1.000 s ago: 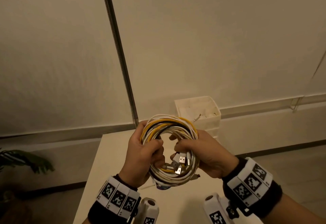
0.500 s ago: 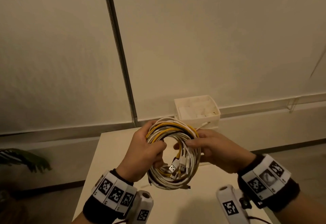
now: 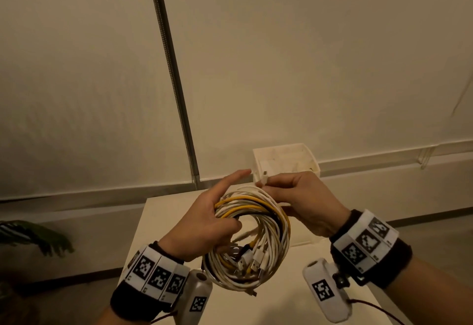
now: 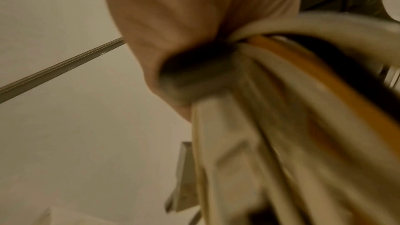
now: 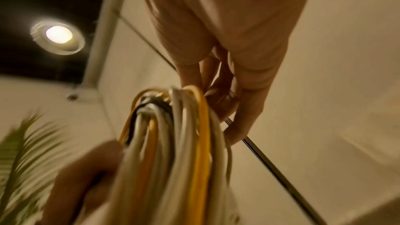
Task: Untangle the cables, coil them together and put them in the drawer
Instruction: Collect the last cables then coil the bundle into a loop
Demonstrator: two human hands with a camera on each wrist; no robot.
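A coil of white, yellow and black cables [image 3: 258,237] hangs in the air above the white table [image 3: 158,222], with several USB plugs dangling inside its loop. My left hand [image 3: 225,212] holds the coil's upper left side, thumb hooked through the loop and index finger stretched upward. My right hand [image 3: 271,186] pinches a loose white plug end [image 3: 265,178] at the top of the coil. The left wrist view shows the cable coil [image 4: 281,109] blurred against my palm. In the right wrist view my fingers [image 5: 216,91] sit at the top of the cable coil [image 5: 184,143].
A white drawer unit [image 3: 286,160] stands at the table's far edge just behind my hands, its top drawer open. A metal pole [image 3: 176,89] runs up the wall. A plant [image 3: 35,237] is on the floor at the left.
My right hand left the coil's right side and moved up to pinch the loose white plug at the top. The left index finger straightened. The hands shifted slightly toward the drawer unit.
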